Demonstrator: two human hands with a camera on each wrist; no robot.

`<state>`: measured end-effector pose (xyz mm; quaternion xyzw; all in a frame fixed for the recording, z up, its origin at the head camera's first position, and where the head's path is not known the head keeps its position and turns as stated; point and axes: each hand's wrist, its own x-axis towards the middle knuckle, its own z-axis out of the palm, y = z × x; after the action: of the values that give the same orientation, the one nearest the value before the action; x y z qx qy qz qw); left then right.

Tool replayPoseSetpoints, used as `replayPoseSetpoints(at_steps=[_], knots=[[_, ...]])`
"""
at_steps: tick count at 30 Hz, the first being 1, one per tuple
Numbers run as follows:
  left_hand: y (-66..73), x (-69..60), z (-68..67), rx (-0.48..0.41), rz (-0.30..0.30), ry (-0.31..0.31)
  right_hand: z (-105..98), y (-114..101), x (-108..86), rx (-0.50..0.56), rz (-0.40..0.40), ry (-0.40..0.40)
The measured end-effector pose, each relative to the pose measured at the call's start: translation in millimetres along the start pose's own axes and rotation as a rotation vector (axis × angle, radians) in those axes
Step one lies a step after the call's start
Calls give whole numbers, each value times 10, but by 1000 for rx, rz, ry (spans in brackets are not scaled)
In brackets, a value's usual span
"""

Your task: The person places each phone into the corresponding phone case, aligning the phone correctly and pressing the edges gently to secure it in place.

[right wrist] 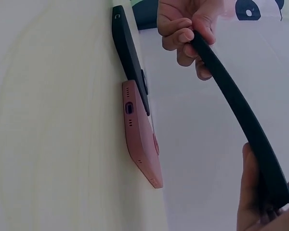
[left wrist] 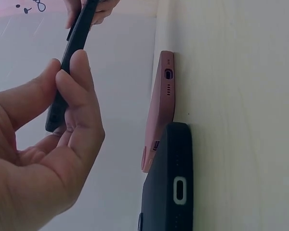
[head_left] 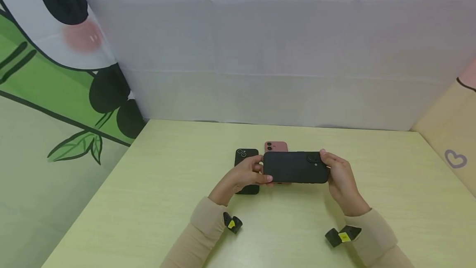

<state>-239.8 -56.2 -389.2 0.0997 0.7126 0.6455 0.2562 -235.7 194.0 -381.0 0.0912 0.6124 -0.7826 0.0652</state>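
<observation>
Both hands hold a black phone [head_left: 291, 168] sideways above the table, its camera end at the right. My left hand [head_left: 247, 175] pinches the left end between thumb and fingers, as the left wrist view shows. At the opposite end, the right hand [head_left: 343, 187] grips the phone by its edges. Below lie two more phones: another black one [head_left: 247, 190], partly covered by the left hand, and a pink one [head_left: 276, 147], mostly hidden behind the held phone. In the right wrist view the held phone [right wrist: 241, 110] appears edge-on, apart from the pink phone [right wrist: 139, 130].
The pale yellow table [head_left: 156, 210] ends at a whitish back wall [head_left: 260, 44]. A cartoon-printed panel [head_left: 74, 106] stands at the left, and a beige panel [head_left: 446, 127] at the right. Small black devices [head_left: 338, 236] sit on both sleeve cuffs.
</observation>
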Motion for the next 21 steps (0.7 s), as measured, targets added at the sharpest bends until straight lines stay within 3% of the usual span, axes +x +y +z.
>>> replayPoseSetpoints(at_steps=[13,16,21], knots=[[-20,6,-56,-30,-50,-26,15,-21,4,76,54,-61],[-17,3,-82,2,-55,-7,32,-24,-4,76,42,-83],[-6,4,-104,37,-48,74,64,-23,-23,54,34,-112]])
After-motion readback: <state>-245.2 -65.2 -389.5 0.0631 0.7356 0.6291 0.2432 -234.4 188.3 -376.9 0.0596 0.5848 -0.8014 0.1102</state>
